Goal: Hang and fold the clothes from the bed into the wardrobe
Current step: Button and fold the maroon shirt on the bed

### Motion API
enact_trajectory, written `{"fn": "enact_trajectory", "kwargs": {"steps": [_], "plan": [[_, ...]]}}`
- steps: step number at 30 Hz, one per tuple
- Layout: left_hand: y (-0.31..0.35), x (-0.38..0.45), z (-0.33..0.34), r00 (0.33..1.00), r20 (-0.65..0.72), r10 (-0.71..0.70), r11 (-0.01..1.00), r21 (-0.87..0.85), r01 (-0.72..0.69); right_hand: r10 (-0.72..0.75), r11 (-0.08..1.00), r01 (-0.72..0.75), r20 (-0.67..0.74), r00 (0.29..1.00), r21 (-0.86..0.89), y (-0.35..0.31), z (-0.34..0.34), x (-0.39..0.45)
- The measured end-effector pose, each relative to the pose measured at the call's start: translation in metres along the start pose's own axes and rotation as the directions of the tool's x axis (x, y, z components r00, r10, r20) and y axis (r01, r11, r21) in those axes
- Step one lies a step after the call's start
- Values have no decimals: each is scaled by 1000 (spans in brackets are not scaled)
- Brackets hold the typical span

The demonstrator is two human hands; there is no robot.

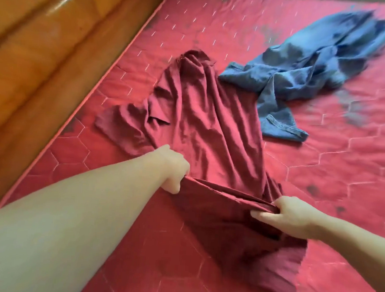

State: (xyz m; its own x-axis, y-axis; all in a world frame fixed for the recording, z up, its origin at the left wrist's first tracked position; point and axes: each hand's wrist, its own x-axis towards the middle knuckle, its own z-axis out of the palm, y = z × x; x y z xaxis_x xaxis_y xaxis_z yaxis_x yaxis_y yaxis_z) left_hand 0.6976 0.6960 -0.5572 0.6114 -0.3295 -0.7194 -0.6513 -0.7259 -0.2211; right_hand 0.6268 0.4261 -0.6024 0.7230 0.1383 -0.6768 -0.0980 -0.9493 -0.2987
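Note:
A dark red shirt (202, 124) lies crumpled lengthwise on the red quilted mattress (320, 176), its collar and a short sleeve toward the left. My left hand (174, 167) grips one end of a raised fold near the shirt's lower part. My right hand (291, 217) pinches the other end of the same fold, and the cloth is stretched taut between them. Below the fold the shirt's near end drapes toward me. Blue jeans (316, 63) lie rumpled behind the shirt at the upper right, touching its edge.
A glossy wooden bed frame (46, 46) runs along the mattress's left side. Dark stains mark the mattress at the right. The wardrobe is out of view.

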Motion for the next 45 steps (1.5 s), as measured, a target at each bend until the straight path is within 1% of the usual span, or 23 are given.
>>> {"fn": "enact_trajectory", "kwargs": {"steps": [2,6,8,10,11,13,14,15,17,19,21,22,23,24,25,26,27,28,31,35,40,43,45], "plan": [[26,-25,-32,999,-44,-8,997,-75,5,-20,1000,19,-33,999,-7,24,-20,-38],[78,-93,-117,984,-159,-81,915,-404,10,-10,991,-19,-215,976,-133,61,-103,-133],[107,-135,-159,977,-196,-79,878,-478,-25,16,984,-65,-274,962,-169,75,-148,-188],[130,-175,-197,972,-229,-61,867,-495,-62,52,974,-114,-294,954,-195,86,-188,-246],[138,-194,-216,969,-239,-58,856,-512,-74,74,977,-128,-299,951,-168,90,-208,-273],[148,-230,-249,963,-265,-56,801,-587,-115,104,993,-114,-300,948,-15,89,-242,-328],[152,-248,-262,960,-275,-51,737,-659,-150,105,994,-87,-306,946,71,84,-254,-355],[156,-263,-275,960,-278,-36,640,-744,-191,101,988,-58,-317,943,144,79,-265,-382],[166,-292,-298,960,-278,41,386,-881,-272,72,970,18,-358,931,241,71,-279,-433],[178,-319,-315,948,-272,165,135,-946,-295,42,940,100,-403,914,325,66,-287,-478],[193,-348,-333,933,-308,186,-25,-951,-309,48,905,166,-480,876,392,64,-294,-522],[200,-364,-341,938,-327,111,-48,-945,-324,55,894,190,-521,852,406,66,-297,-543],[204,-377,-349,936,-353,17,-15,-936,-352,62,885,209,-549,833,417,69,-302,-560],[208,-391,-358,920,-388,-56,82,-920,-383,64,874,231,-572,818,428,75,-307,-581],[212,-404,-366,903,-420,-90,181,-898,-400,64,864,245,-579,813,439,81,-312,-598],[216,-418,-374,888,-449,-100,249,-875,-415,57,856,261,-584,810,446,87,-316,-613],[221,-431,-383,868,-484,-111,275,-854,-441,46,847,283,-592,805,449,93,-319,-629],[226,-442,-393,851,-511,-122,256,-845,-470,26,841,307,-599,800,446,99,-321,-642],[252,-473,-424,800,-581,-152,134,-814,-565,-6,810,375,-634,773,450,121,-325,-667],[293,-491,-466,731,-641,-236,180,-768,-615,-34,743,466,-668,744,481,162,-333,-693],[341,-495,-514,708,-653,-269,227,-758,-612,-115,718,478,-591,799,507,221,-341,-719],[362,-496,-529,694,-664,-279,210,-747,-630,-98,625,531,-617,781,572,245,-349,-719],[369,-495,-536,695,-661,-284,230,-750,-620,-83,559,552,-621,780,618,251,-352,-717]]}}
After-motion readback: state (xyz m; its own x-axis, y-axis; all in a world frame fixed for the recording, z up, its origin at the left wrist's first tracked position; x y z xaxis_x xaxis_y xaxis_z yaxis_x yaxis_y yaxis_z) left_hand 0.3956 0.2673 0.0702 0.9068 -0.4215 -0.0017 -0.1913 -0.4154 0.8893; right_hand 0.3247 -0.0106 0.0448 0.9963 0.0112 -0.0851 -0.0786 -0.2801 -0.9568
